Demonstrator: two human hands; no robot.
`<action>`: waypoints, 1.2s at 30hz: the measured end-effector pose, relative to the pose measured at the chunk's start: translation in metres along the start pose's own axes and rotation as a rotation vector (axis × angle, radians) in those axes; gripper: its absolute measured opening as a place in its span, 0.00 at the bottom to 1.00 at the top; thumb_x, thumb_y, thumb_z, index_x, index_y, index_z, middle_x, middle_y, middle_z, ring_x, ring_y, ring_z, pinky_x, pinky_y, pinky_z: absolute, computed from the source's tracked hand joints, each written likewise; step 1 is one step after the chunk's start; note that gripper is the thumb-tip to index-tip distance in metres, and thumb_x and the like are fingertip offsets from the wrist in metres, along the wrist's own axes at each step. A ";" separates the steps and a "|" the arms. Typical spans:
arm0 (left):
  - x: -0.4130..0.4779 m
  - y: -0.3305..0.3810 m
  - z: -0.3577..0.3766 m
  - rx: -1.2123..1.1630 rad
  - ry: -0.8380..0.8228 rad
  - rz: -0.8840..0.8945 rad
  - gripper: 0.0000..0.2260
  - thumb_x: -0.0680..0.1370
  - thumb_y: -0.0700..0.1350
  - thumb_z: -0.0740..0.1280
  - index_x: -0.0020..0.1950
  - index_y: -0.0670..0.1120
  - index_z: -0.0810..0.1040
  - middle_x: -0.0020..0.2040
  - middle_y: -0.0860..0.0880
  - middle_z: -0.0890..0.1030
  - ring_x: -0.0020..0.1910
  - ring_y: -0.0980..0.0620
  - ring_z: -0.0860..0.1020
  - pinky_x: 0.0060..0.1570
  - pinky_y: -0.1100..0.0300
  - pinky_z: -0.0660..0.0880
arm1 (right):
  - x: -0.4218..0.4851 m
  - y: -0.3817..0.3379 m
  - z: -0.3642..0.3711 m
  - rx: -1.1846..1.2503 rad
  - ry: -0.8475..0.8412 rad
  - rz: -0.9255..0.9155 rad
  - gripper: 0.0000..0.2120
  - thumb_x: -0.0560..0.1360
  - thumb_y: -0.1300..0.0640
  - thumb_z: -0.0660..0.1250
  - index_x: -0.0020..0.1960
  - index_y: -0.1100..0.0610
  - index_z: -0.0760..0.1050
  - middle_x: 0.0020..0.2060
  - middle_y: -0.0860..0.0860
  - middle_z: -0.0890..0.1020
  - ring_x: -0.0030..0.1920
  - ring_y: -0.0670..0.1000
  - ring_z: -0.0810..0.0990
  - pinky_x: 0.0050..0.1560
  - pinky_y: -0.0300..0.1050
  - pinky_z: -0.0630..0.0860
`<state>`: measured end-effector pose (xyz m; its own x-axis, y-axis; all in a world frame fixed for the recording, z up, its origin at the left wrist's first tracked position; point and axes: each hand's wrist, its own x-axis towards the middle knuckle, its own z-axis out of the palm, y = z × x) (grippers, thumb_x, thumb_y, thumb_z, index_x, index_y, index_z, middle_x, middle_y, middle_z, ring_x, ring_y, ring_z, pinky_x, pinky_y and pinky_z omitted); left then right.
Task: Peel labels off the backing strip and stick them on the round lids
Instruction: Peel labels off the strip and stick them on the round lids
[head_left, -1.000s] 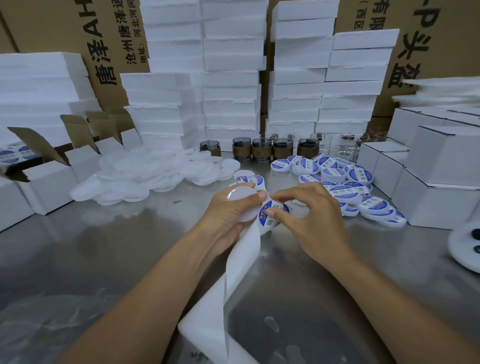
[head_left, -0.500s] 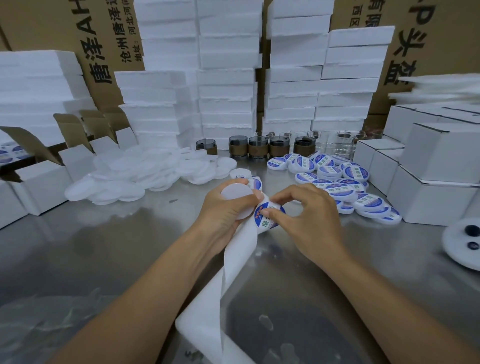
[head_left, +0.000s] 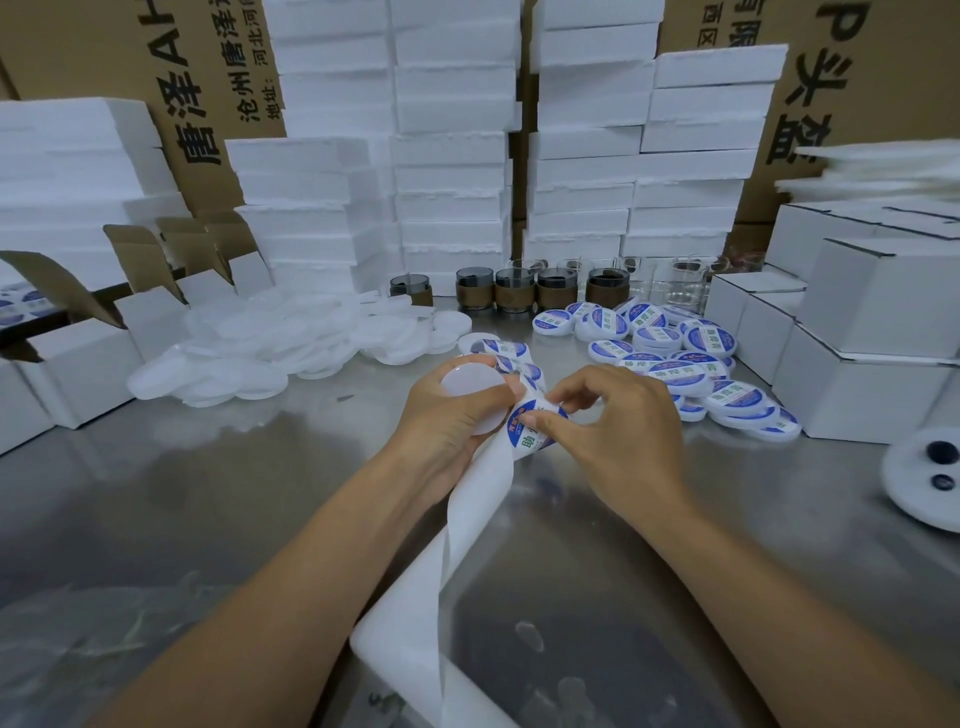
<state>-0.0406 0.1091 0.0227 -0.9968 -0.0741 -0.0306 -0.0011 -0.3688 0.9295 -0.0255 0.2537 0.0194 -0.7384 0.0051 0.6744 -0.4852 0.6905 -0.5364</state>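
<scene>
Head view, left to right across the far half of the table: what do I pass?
Open white boxes → pile of plain white lids → pile of labelled lids → stacked closed white boxes.

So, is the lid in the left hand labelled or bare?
Bare: the lid in the left hand shows a plain white face; the right hand pinches the label.

The label (head_left: 524, 439) is showing a blue rim around a white middle with green characters, and the strip (head_left: 478, 499) is showing plain white. The lid (head_left: 467, 384) is glowing milky white, like the bare lids (head_left: 249, 358); the labelled lids (head_left: 675, 364) are wearing blue and white. The desk (head_left: 208, 519) is gleaming grey. Brown cartons (head_left: 208, 67) are bearing black characters, the foam (head_left: 452, 156) is showing white, and the cups (head_left: 514, 296) are wearing brown bands.
</scene>
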 end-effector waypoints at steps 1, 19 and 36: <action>0.000 -0.001 0.000 0.012 0.002 0.000 0.11 0.68 0.31 0.73 0.47 0.44 0.80 0.44 0.41 0.83 0.42 0.42 0.83 0.45 0.47 0.80 | 0.000 0.000 0.000 0.004 -0.009 0.021 0.12 0.62 0.49 0.78 0.38 0.54 0.79 0.30 0.43 0.76 0.35 0.47 0.75 0.47 0.48 0.71; 0.002 0.004 -0.006 -0.014 0.121 -0.002 0.12 0.67 0.32 0.74 0.47 0.43 0.79 0.49 0.38 0.83 0.45 0.40 0.83 0.48 0.44 0.79 | 0.000 0.000 0.000 0.231 -0.160 0.065 0.07 0.69 0.63 0.67 0.37 0.52 0.73 0.35 0.43 0.78 0.41 0.42 0.75 0.43 0.32 0.71; 0.009 0.011 -0.008 -0.137 0.067 0.125 0.05 0.70 0.36 0.72 0.43 0.42 0.78 0.34 0.46 0.83 0.31 0.51 0.81 0.33 0.62 0.78 | 0.019 -0.014 -0.021 0.954 0.028 0.518 0.16 0.70 0.65 0.62 0.26 0.52 0.70 0.25 0.47 0.75 0.29 0.43 0.72 0.36 0.37 0.68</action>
<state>-0.0487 0.0972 0.0303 -0.9809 -0.1871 0.0534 0.1380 -0.4755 0.8688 -0.0233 0.2594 0.0500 -0.9531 0.1588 0.2576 -0.2909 -0.2467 -0.9244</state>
